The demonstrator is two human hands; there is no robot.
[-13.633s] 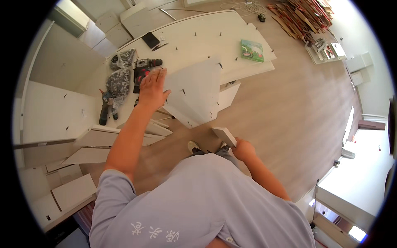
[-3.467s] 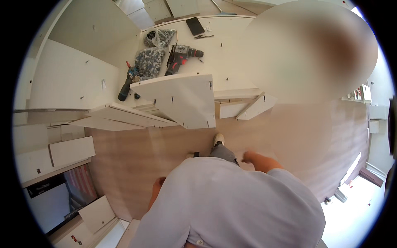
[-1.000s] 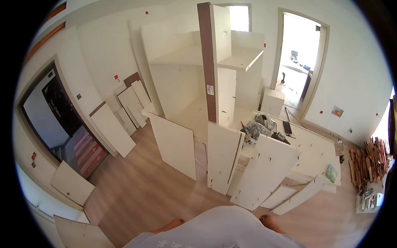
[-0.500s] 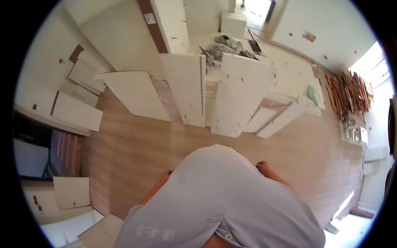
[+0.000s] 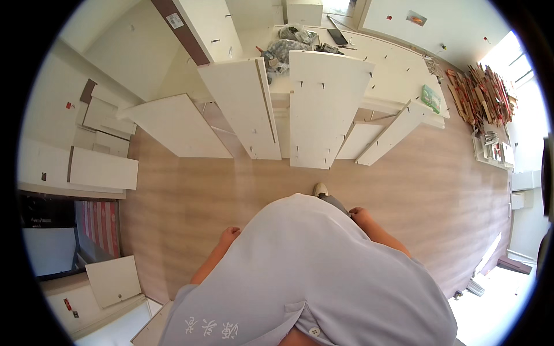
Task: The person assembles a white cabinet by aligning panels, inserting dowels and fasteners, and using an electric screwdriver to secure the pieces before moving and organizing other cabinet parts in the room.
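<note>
Nearby, white panel [image 5: 326, 109] lengthwise away, left hand [image 5: 229, 235] empty, right hand [image 5: 359, 215] empty.

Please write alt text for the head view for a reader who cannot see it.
A person in a grey shirt stands on a wood floor, left hand and right hand empty at the sides. Ahead, white panels lean and lie about; a pile of wood strips sits at the right.

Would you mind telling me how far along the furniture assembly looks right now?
A tall cabinet shell stands built. Nothing is in hand: the left hand and right hand hang empty. Loose white panels and a wood pile remain.
</note>
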